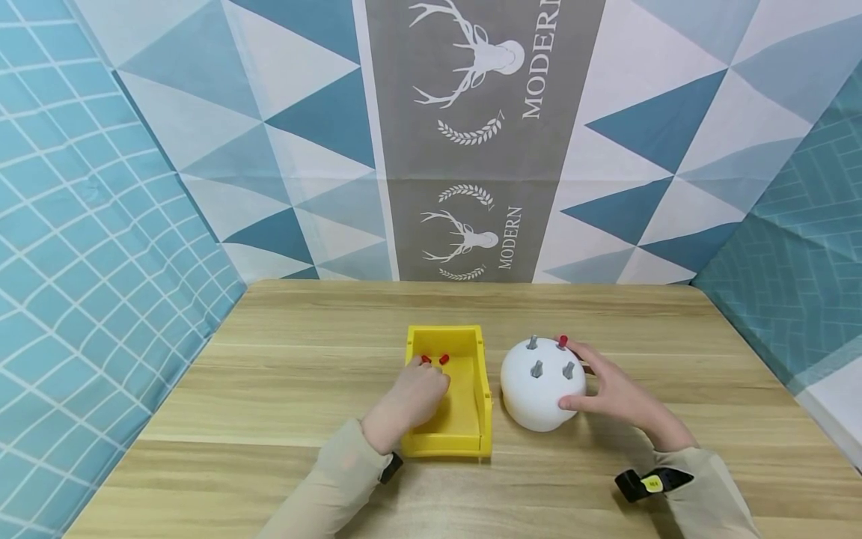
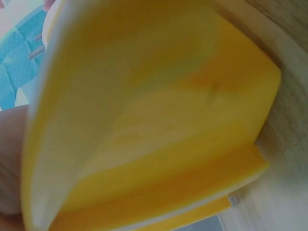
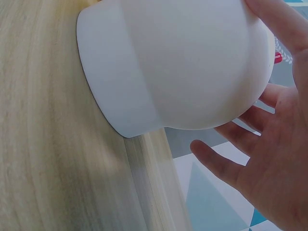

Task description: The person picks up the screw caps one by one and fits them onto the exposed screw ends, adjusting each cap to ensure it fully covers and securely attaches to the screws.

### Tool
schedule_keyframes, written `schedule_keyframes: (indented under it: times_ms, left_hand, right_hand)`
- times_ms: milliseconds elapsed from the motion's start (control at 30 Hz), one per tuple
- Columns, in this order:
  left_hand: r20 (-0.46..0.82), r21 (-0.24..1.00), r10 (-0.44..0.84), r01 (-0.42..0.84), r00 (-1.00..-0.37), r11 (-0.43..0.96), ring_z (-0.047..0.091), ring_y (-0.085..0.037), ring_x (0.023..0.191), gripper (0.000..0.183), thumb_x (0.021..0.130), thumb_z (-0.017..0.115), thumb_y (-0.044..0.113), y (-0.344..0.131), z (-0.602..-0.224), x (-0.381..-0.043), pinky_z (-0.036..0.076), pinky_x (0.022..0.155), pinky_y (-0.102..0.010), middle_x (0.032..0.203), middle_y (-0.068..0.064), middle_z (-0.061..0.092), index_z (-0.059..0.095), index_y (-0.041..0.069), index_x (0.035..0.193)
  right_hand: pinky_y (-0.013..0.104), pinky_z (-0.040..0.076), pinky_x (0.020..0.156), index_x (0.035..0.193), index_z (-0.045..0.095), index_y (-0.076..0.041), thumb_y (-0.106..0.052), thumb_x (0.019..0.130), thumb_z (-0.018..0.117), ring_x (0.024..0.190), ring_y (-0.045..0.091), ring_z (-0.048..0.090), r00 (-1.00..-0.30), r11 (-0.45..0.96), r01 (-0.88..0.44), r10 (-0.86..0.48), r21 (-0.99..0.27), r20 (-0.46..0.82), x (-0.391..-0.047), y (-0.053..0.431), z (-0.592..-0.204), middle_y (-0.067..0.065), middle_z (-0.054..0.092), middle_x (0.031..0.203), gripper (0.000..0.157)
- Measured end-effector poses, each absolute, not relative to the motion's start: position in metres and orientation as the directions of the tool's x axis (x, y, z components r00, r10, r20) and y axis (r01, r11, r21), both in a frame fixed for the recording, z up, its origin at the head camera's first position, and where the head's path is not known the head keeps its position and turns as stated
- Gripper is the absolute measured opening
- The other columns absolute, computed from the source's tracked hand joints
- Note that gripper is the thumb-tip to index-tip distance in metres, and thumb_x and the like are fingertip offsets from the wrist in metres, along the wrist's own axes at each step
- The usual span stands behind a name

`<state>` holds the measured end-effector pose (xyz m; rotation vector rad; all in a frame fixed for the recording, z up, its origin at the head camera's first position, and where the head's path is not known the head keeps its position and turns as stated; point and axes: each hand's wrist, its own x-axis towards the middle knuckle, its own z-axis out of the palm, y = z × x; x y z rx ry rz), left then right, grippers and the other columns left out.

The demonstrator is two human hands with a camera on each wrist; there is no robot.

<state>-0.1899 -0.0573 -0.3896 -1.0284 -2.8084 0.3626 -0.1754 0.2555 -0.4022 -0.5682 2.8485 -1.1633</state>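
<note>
My left hand reaches into a yellow bin, its fingers pointing down near a red cap. Whether the fingertips pinch a cap is hidden. Another small red cap lies on the bin's floor just beyond. To the right stands a white dome-shaped base with several grey threaded posts on top; a red cap covers the back right post. With thumb and fingers spread round its right side, my right hand holds the base. In the right wrist view the little finger is off it.
The bin and base stand side by side on a wooden table. Behind the table hangs a patterned cloth. The bin's near wall fills most of the left wrist view.
</note>
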Motion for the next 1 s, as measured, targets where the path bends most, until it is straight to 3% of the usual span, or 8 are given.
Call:
schedule_keyframes:
  times_ms: [400,1000]
  left_hand:
    - [-0.026,-0.368,0.617,0.581,-0.786,0.725,0.056,-0.012,0.065,0.009,0.079,0.064,0.013,-0.0537,-0.3919,-0.1872,0.038,0.077,-0.031,0.069,0.005,0.062,0.066,0.019,0.073]
    - [-0.066,-0.418,0.583,0.554,-0.809,0.720,0.056,-0.010,0.070,0.008,0.080,0.064,0.015,-0.0499,-0.3937,-0.1868,0.036,0.077,-0.029,0.074,0.007,0.065,0.067,0.023,0.079]
  right_hand:
    - [0.062,0.036,0.090,0.139,0.028,-0.003,-0.034,0.070,0.077,0.121,0.044,0.037,-0.931,0.649,-0.331,-0.344,-0.685,0.123,-0.1765,0.2566,-0.4033,0.025,0.029,0.141,0.090]
    - [0.062,0.036,0.090,0.139,0.028,-0.003,-0.035,0.070,0.076,0.121,0.044,0.037,-0.932,0.647,-0.324,-0.343,-0.690,0.116,-0.1764,0.2565,-0.4021,0.024,0.029,0.141,0.090]
